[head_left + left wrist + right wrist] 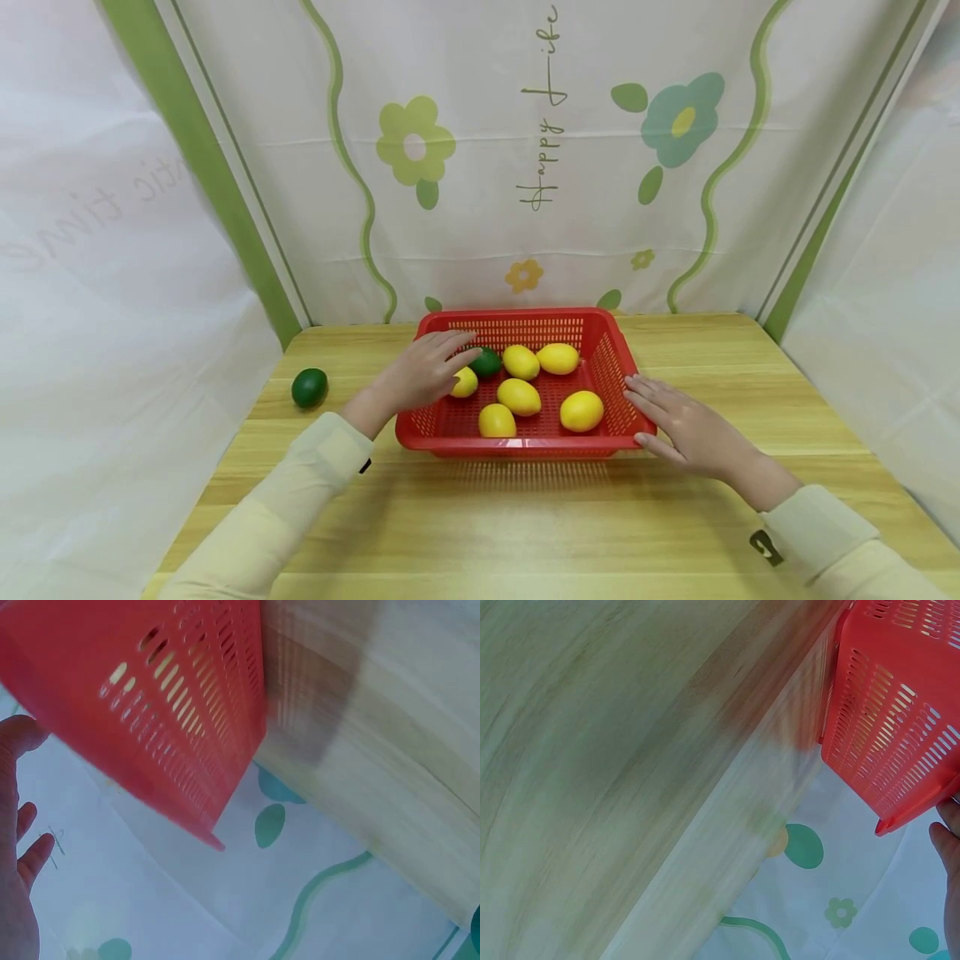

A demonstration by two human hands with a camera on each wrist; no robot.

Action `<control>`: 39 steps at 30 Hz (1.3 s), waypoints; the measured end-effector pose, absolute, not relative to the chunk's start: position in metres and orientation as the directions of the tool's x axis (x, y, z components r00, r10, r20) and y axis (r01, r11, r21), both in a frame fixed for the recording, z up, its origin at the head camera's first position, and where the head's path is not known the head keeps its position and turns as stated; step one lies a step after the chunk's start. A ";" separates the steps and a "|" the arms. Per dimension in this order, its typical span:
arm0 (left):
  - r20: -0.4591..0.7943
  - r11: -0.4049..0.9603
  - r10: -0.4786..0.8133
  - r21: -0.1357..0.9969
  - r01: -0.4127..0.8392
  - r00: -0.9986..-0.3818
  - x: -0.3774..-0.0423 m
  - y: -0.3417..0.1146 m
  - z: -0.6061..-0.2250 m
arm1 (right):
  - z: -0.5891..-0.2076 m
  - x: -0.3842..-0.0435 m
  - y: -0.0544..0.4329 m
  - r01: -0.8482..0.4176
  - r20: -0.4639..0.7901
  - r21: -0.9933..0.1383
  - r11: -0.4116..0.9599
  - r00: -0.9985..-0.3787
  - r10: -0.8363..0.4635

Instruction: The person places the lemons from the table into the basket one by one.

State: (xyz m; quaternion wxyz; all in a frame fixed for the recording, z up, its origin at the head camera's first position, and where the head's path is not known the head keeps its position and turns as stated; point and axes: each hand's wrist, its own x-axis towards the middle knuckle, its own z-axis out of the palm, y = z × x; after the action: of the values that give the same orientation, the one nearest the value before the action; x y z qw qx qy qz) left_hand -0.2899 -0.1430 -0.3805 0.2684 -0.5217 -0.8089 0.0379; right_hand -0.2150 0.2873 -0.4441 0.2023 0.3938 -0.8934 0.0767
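A red plastic basket [525,445] with slotted walls stands on the wooden table. Several yellow lemons [519,397] and one dark green, lime-like fruit [486,362] lie in it. Over the basket's left side reaches my left hand [423,371], fingers extended close to the green fruit and one lemon. In the left wrist view its thumb [22,735] is beside the rim. My right hand [693,429] rests with fairly straight fingers against the right rim near the front corner. The right wrist view shows only fingertips [951,825] beside the basket's wall [892,727].
Another dark green fruit [310,388] lies on the table [540,533] to the left of the basket. A white curtain [480,167] with printed flowers hangs behind the table, and plain white fabric [112,333] hangs at the sides.
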 end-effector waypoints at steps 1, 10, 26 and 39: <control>0.403 0.451 0.863 -0.343 0.824 -0.304 -0.290 -0.145 -0.380 | -0.444 -0.215 0.287 -0.734 0.421 0.021 0.679 -0.609 -0.672; 0.461 0.460 0.841 -0.334 0.823 -0.283 -0.292 -0.159 -0.373 | -0.444 -0.215 0.287 -0.741 0.430 0.022 0.671 -0.599 -0.676; 0.519 0.489 0.804 -0.296 0.820 -0.292 -0.290 -0.194 -0.374 | -0.445 -0.216 0.287 -0.745 0.440 0.022 0.666 -0.591 -0.676; 0.537 0.554 0.763 -0.257 0.792 -0.359 -0.288 -0.226 -0.375 | -0.444 -0.215 0.286 -0.745 0.443 0.028 0.667 -0.589 -0.676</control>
State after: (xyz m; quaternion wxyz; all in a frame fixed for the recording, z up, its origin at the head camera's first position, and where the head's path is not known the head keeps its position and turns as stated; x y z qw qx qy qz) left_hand -0.2884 -0.2262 -0.3750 0.3127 -0.4717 -0.8241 -0.0229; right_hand -0.2146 0.2858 -0.4437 0.2134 0.4003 -0.8876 0.0806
